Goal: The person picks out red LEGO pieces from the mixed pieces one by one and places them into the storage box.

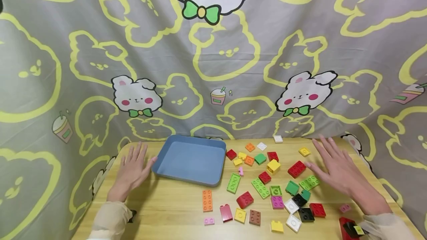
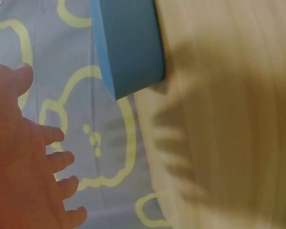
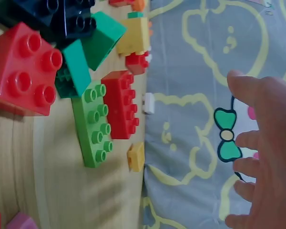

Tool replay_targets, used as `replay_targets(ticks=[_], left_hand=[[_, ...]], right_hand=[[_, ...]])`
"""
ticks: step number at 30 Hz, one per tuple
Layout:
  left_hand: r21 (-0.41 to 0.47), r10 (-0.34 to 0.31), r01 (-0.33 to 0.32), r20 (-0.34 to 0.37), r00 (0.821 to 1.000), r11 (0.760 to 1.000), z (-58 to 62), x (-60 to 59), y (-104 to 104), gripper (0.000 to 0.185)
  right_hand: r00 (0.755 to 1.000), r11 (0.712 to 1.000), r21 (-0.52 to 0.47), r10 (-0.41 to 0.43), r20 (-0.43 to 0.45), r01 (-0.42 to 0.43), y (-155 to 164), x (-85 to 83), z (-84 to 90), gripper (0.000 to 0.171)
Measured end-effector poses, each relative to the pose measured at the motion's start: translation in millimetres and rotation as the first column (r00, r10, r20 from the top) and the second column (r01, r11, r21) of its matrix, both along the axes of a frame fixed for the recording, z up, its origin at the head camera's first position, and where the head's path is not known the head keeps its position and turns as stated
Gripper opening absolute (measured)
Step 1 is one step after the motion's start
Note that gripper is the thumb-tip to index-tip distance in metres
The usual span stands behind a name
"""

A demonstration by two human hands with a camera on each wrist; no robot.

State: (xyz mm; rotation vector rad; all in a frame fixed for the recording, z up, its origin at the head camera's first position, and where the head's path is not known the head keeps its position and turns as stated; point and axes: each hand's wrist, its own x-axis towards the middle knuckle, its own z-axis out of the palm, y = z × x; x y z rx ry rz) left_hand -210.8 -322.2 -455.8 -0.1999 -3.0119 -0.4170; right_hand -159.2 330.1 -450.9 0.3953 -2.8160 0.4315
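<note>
My left hand (image 1: pixel 132 171) is spread with straight fingers beside the left edge of a shallow blue tray (image 1: pixel 190 180), holding nothing. In the left wrist view that hand (image 2: pixel 28 157) hovers apart from the table, its shadow falling on the wood. On the other side, my right hand (image 1: pixel 343 173) is also spread and holds nothing. Nearest to it are a red building brick (image 1: pixel 296 169), a lime green brick (image 1: pixel 309 182) and a small yellow brick (image 1: pixel 304 152). The right wrist view shows the hand (image 3: pixel 267 143) apart from the lime brick (image 3: pixel 93 124).
Many loose building bricks lie scattered right of the tray, among them an orange brick (image 1: pixel 207 200), a brown brick (image 1: pixel 255 217) and a black brick (image 1: pixel 306 214). A patterned grey curtain (image 1: pixel 207 62) hangs behind the wooden table (image 1: pixel 173 210). A red object (image 1: pixel 347 229) lies by the right wrist.
</note>
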Motion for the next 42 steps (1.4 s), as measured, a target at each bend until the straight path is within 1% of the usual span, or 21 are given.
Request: replay_targets(ticks=[3,6,9,12,15,17,19,20,22,25,27,29,31,33,36,38,40,42], left_hand=[[0.025,-0.007,0.007,-0.008,1.0,1.0,-4.5,0.5,0,0.082],[0.063,-0.014,0.013,0.001,1.0,0.998,-8.5,1.4,1,0.081],[0.114,-0.027,0.025,0.012,1.0,0.993,-11.9,1.8,3,0.08],[0.161,-0.043,0.04,0.015,0.999,0.986,-16.4,0.8,6,0.078],[0.145,-0.044,0.043,0.006,0.999,0.989,-20.3,0.9,9,0.076],[0.128,-0.039,0.039,-0.006,0.999,0.991,-22.3,1.1,10,0.074],[0.138,-0.032,0.033,-0.007,0.999,0.99,-23.8,0.9,11,0.07],[0.156,-0.029,0.029,-0.005,1.0,0.987,-24.7,0.5,12,0.067],[0.214,-0.021,0.019,0.007,1.0,0.977,-26.5,-1.2,13,0.061],[0.326,-0.006,-0.004,0.03,1.0,0.945,-29.3,-5.4,16,0.053],[0.383,0.006,-0.019,0.034,0.999,0.923,-31.1,-7.9,18,0.049],[0.417,-0.004,-0.01,0.032,0.999,0.909,-35.2,-14.4,24,0.048],[0.422,-0.012,0.002,0.021,1.0,0.907,-39.2,-18.9,27,0.048],[0.415,-0.013,0.006,0.016,1.0,0.91,-40.8,-20.8,26,0.05],[0.405,-0.001,-0.009,0.025,1.0,0.914,-38.9,-20.5,18,0.055],[0.408,-0.004,-0.01,0.033,0.999,0.913,-37.1,-19.7,14,0.056],[0.412,-0.015,-0.002,0.04,0.999,0.911,-36.5,-19.8,12,0.057],[0.424,-0.031,0.012,0.038,0.999,0.905,-37.2,-20.4,13,0.056]], right_hand=[[1.0,1.0,-0.014,0.015,-0.013,-0.015,0,9.7,1.4,0.087],[1.0,1.0,-0.021,0.018,-0.015,-0.019,0,20.6,0.6,0.087],[1.0,0.999,-0.043,0.004,-0.005,-0.004,1,33.0,-1.1,0.088],[0.999,0.997,-0.072,-0.03,0.023,0.032,4,46.9,-3.7,0.088],[0.997,0.991,-0.114,-0.062,0.049,0.067,9,57.2,-7.4,0.089],[0.996,0.986,-0.145,-0.078,0.048,0.084,12,62.0,-11.1,0.09],[0.996,0.98,-0.176,-0.083,0.041,0.089,16,65.8,-15.2,0.09],[0.996,0.978,-0.19,-0.082,0.037,0.088,18,67.5,-17.2,0.089],[0.996,0.975,-0.206,-0.08,0.043,0.087,21,70.8,-21.0,0.089],[0.991,0.971,-0.213,-0.092,0.101,0.112,23,76.5,-24.7,0.09],[0.983,0.97,-0.201,-0.111,0.146,0.14,25,78.8,-25.0,0.09],[0.97,0.969,-0.171,-0.147,0.193,0.181,28,85.5,-23.2,0.089],[0.962,0.968,-0.144,-0.176,0.209,0.208,30,91.2,-21.5,0.088],[0.96,0.968,-0.132,-0.184,0.21,0.214,28,95.7,-20.2,0.087],[0.959,0.967,-0.139,-0.179,0.22,0.212,20,99.6,-18.1,0.087],[0.961,0.967,-0.152,-0.169,0.219,0.204,15,102.2,-18.2,0.087],[0.958,0.965,-0.15,-0.176,0.228,0.213,13,105.9,-19.6,0.085],[0.961,0.965,-0.151,-0.182,0.208,0.215,13,111.0,-23.7,0.083]])
